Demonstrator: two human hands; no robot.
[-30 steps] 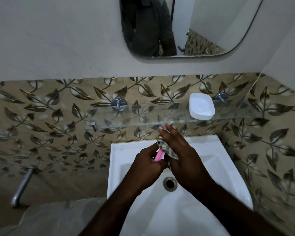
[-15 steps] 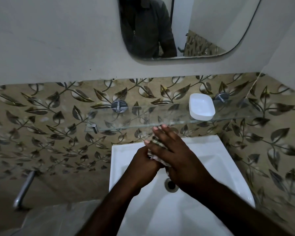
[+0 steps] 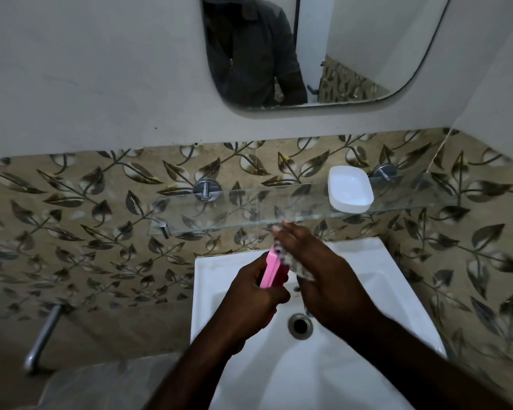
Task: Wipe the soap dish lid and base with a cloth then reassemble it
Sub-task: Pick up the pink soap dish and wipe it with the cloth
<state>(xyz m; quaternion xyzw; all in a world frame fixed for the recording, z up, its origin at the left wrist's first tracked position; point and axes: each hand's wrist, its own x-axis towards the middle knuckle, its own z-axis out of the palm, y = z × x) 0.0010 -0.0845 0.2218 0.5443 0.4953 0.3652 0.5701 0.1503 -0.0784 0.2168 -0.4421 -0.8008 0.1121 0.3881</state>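
Over the white sink (image 3: 367, 261) I hold the pink soap dish piece (image 3: 271, 270) on edge in my left hand (image 3: 249, 303), fingers closed around its lower end, its upper end pointing up toward the shelf. I cannot tell whether this pink piece is the lid or the base. My right hand (image 3: 323, 279) presses a patterned cloth (image 3: 296, 266) flat against the pink piece's right face; the fingers (image 3: 290, 235) are stretched out and together, pinning the cloth to it. Both hands sit above the basin, just up from the drain (image 3: 300, 326). The white half of the soap dish (image 3: 350, 193) rests on the glass shelf (image 3: 219, 214), toward its right end, open side up, well apart from my hands. Behind the shelf is leaf-patterned tile (image 3: 86, 217). Above, a mirror (image 3: 367, 48) reflects a dark-clothed torso. A metal pipe (image 3: 43, 338) sticks out low on the left.
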